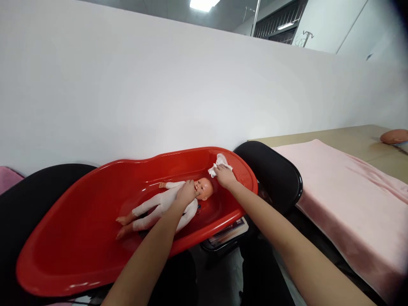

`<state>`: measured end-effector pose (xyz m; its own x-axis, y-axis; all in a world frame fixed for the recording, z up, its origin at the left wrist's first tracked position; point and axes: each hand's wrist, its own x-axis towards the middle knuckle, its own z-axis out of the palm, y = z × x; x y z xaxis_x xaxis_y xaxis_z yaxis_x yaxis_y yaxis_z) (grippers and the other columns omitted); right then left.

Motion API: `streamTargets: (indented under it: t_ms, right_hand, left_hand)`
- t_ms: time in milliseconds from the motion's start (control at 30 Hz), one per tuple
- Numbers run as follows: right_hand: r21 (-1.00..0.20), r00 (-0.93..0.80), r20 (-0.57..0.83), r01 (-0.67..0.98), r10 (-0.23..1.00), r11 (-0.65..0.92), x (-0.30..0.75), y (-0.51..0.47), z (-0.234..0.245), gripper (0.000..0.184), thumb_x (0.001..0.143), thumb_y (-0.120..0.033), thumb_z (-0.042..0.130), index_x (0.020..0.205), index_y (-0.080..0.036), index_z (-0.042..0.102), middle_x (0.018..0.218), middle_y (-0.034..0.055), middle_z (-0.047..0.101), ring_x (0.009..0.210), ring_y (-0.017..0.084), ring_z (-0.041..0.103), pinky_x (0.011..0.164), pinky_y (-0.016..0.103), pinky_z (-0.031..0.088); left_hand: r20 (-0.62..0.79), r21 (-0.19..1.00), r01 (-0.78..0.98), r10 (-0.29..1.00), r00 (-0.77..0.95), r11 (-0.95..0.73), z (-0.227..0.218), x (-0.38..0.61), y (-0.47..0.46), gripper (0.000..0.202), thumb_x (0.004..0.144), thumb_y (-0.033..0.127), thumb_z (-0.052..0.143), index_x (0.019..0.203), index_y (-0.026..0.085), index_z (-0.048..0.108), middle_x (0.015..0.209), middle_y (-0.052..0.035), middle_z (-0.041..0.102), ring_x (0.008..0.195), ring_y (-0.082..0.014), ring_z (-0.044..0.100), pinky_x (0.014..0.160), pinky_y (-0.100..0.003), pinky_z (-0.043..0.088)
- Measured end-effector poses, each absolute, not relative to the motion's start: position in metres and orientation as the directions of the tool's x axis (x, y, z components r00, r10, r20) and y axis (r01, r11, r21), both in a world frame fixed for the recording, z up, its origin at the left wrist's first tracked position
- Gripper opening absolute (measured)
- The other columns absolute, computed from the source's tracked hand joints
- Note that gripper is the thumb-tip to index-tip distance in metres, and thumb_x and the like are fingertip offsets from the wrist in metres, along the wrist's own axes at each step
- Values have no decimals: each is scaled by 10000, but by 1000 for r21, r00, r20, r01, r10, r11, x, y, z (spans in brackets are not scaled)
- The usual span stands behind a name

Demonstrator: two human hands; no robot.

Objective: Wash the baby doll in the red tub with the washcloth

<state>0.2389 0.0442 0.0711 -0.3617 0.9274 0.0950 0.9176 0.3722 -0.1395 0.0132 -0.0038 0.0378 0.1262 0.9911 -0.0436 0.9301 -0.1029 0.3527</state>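
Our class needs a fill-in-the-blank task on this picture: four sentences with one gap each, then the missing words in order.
1. The doll lies in a tub coloured ____.
2. The person's ____ hand touches a white cloth.
3. Of the doll and the white cloth, the other hand touches the ____.
4. The cover at the right of the picture is coloured ____.

Missing words: red; right; doll; pink.
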Motion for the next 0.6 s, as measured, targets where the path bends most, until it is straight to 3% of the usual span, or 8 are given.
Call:
streamTargets:
  t_ms: [133,267,367,433,533,600]
  right_hand:
    - [-527,-214,-64,837,975,149,224,73,55,351,1056,-406,513,1266,-189,692,1175,157,781,1032,278,746,917,378,557]
    - [-818,-222,-55,570,974,84,217,98,45,469,1055,-603,473,1070,-193,702,848,79,771,677,202,698,702,299,547]
    - [-898,-278,-12,424,961,112,211,106,42,555,1010,-713,491,1024,-190,675,788,60,740,654,194,667,718,310,550]
    - [-914,-281,69,366,957,173,209,109,42,560,1011,-708,493,1049,-180,675,918,84,765,794,211,701,811,321,555]
    - [-860,-212,181,439,960,260,206,109,41,479,1050,-596,493,1138,-167,687,1141,105,747,1027,233,691,941,326,531]
    - [-779,-283,196,536,939,325,203,105,41,410,1068,-506,498,1177,-161,691,1147,101,733,1037,221,680,959,315,524]
  left_hand:
    - [44,365,906,976,213,-214,19,3,-11,578,905,326,744,1424,179,536,1553,-221,538,1411,-404,532,1096,-410,447]
    - [24,448,871,976,215,-203,16,-7,-7,444,896,365,736,1296,227,604,1385,-182,643,1302,-400,595,1035,-433,477]
    - [34,530,825,976,213,-198,17,-12,-2,337,888,361,717,1183,226,627,1252,-156,684,1203,-371,630,994,-420,485]
    - [41,547,814,977,209,-197,16,-14,0,295,875,340,719,1120,214,614,1233,-150,686,1184,-356,629,981,-402,481]
    - [19,535,823,977,213,-190,15,-12,-1,231,872,327,733,1017,232,580,1181,-126,701,1140,-328,631,954,-375,479]
    - [7,525,830,977,214,-185,15,-8,-4,233,881,323,737,1020,237,570,1199,-129,701,1158,-328,626,952,-371,475]
